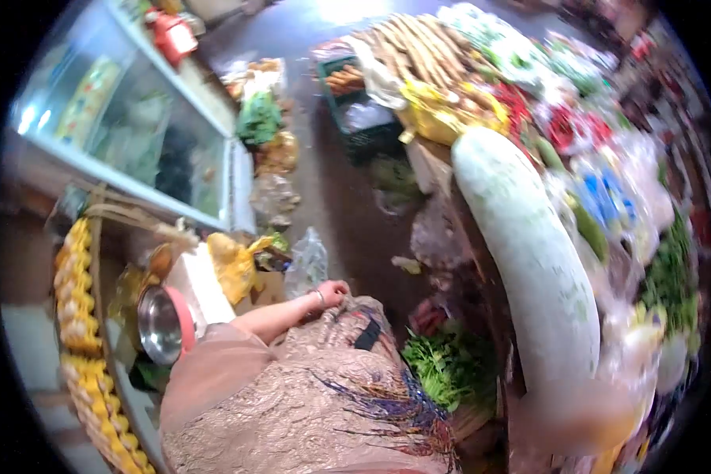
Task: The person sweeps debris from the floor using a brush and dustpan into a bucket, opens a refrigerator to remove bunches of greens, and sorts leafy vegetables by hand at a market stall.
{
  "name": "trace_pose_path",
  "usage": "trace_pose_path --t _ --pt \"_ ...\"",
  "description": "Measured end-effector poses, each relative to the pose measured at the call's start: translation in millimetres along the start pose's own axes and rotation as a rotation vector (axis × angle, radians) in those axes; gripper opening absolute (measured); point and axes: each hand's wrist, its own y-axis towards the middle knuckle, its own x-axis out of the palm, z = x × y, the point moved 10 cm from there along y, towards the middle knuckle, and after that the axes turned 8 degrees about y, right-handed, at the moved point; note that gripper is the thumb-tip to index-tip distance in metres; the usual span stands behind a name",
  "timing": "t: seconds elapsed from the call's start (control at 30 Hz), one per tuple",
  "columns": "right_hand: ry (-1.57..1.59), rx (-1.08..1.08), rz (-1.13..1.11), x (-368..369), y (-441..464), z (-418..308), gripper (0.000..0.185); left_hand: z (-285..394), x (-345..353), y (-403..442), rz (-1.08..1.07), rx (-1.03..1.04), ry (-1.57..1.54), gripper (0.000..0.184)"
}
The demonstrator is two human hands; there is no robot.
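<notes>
My left hand (336, 293) rests by the knee of my brownish-pink textured clothing (276, 395), with a bracelet at the wrist. Its fingers look curled in, and whatever they may hold is hidden. A clear plastic bag (306, 261) is just beyond that hand. On the clothing near the knee lies a small black patch or object (367, 335). I cannot find my right hand in the view. To my right lies a long, pale green winter melon (525, 261) on the edge of the stall.
Yellow bags (233, 265) and a metal bowl with a pink rim (162, 324) stand at the left, below a glass-fronted cabinet (134, 118). Leafy greens (446, 367) lie low at the right. A dark green crate (363, 130) stands ahead, beside long pale roots (419, 47).
</notes>
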Motion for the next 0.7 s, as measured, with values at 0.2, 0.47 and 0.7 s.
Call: trace_pose_path --t 0.2,0.47,0.7 --pt "-0.204 -0.124 -0.285 86 61 -78 0.043 -42 -18 -28 0.188 0.001 0.073 0.029" --pt "-0.475 -0.204 -0.570 215 72 -161 0.043 -127 -132 -87 0.695 -0.311 -0.721 0.052" --pt "-0.731 -0.161 -0.732 327 64 -195 0.043 -203 -341 -117 1.441 -0.235 -0.679 0.059"
